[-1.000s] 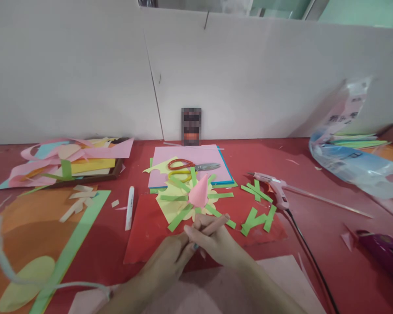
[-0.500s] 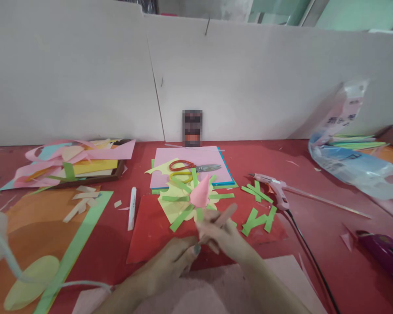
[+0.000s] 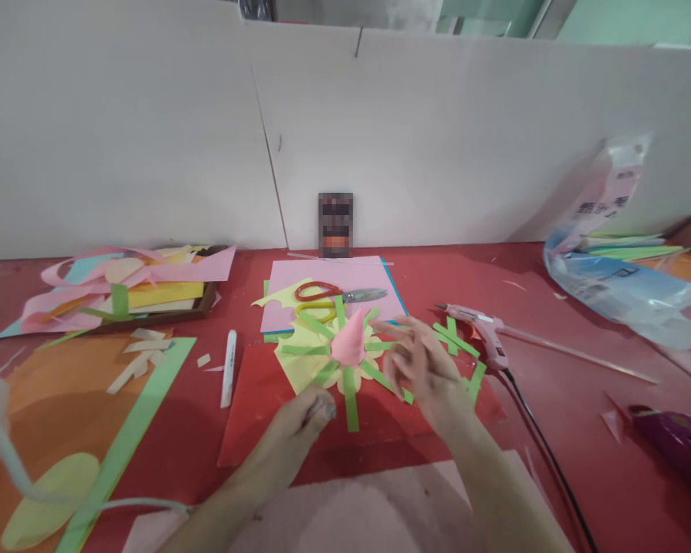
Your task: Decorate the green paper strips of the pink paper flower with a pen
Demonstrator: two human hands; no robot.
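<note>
A pink paper cone (image 3: 350, 339) stands on a scalloped pale-yellow paper piece (image 3: 341, 378), with green paper strips (image 3: 351, 399) fanning out around it. My left hand (image 3: 302, 422) is at the near left of this piece, its fingers curled closed; whatever is in them, if anything, is hidden. To the right of the cone, my right hand (image 3: 429, 372) hovers over the strip ends with its fingers apart, and I see nothing in it. Red- and yellow-handled scissors (image 3: 364, 295) lie just behind the cone. Loose green strips (image 3: 456, 338) lie beyond my right hand.
A pink glue gun (image 3: 487, 334) with a black cord lies at right, near a purple tool (image 3: 671, 438). A white marker (image 3: 229, 369) lies left of the red sheet (image 3: 253, 399). Paper scraps fill a tray (image 3: 199, 311) at back left; a plastic bag (image 3: 627, 284) stands at back right.
My hands have moved apart. The right one has shifted up and right, spreading its fingers; the left has drawn back slightly left. The near green strip now shows in full.
</note>
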